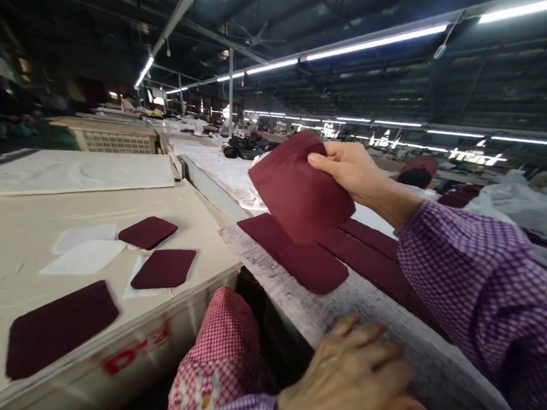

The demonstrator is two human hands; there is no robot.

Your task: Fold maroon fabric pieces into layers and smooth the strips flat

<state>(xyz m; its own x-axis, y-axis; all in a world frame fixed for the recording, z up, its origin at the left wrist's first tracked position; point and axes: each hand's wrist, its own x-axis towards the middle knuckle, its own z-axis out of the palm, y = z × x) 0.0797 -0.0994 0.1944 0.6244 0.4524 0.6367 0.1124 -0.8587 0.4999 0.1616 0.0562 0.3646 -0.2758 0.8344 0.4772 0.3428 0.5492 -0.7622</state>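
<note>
Pinched between the thumb and fingers of my right hand [353, 169] is a maroon fabric piece [303, 190], raised above the worktable [299, 309]. Under it lies another maroon piece [322, 270] with rounded corners, flat on the table and partly covered from view. Long maroon strips [375, 260] rest just to the right, running beneath my right forearm. My left hand [353, 374] is low at the front, fingers spread over the grey, worn tabletop, with no cloth in it; whether its palm touches the surface is hard to tell.
On the cream-covered surface [5, 249] at left lie a large maroon piece [61, 326], two smaller maroon pieces [148, 232] and white pieces [85, 255]. A dark gap separates it from the worktable. A dark bundle [246, 147] sits farther back; clear plastic [507, 204] is at right.
</note>
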